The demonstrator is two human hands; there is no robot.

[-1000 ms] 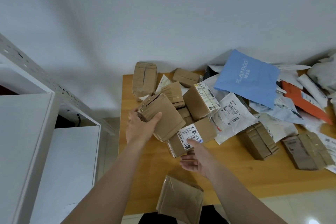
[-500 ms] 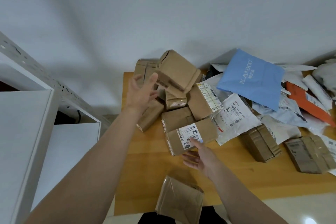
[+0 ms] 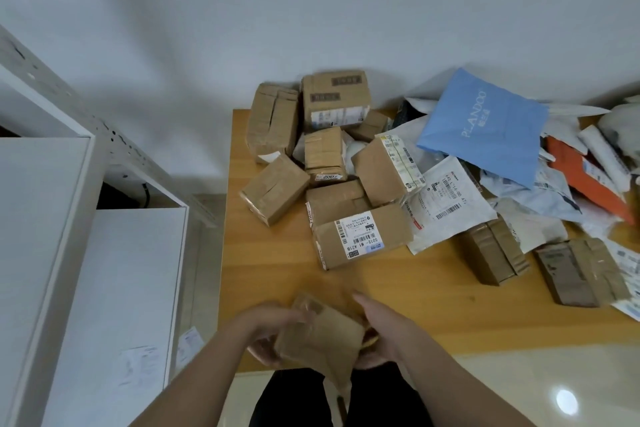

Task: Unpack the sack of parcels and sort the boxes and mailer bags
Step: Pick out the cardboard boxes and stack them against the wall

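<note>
1. White metal shelving unit, far left: a paper slip lies on its lower shelf.
2. Left hand and right hand clamp opposite edges of a flat brown cardboard parcel, which is held over the near edge of the wooden tabletop.
3. Step judged: sorting this parcel. The next move calls for carrying it forward to the heap of brown cardboard boxes at back left and setting it down without toppling the stack.
4. Right: a blue plastic mailer bag tops a loose spread of white and orange mailers. Two taped brown boxes lie just beside them, apparently unsorted.
5. Sack: not in view; contents cannot be told.
</note>
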